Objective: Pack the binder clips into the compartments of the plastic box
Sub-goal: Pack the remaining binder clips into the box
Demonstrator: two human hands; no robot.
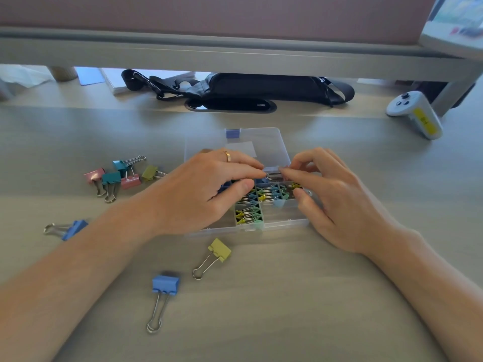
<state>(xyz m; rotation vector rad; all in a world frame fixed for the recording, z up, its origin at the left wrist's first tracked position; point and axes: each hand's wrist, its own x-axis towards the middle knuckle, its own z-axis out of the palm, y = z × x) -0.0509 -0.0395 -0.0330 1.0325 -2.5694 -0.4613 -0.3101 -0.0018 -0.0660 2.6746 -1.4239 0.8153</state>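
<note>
Together left hand (pixel 209 189) and right hand (pixel 324 194) pinch 1 binder clip (pixel 273 175), steadying it over plastic box (pixel 285 220); 5 spares at 9 o'clock.

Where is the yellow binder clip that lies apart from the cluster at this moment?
In the head view the yellow binder clip lies on the desk just in front of the plastic box, between the forearms, with a blue clip nearer the camera.

Bright, even light; soft shadows; edges warped.

Bare forearms, no sleeves; left hand (pixel 206 189) wears a gold ring (pixel 227 155).
</note>
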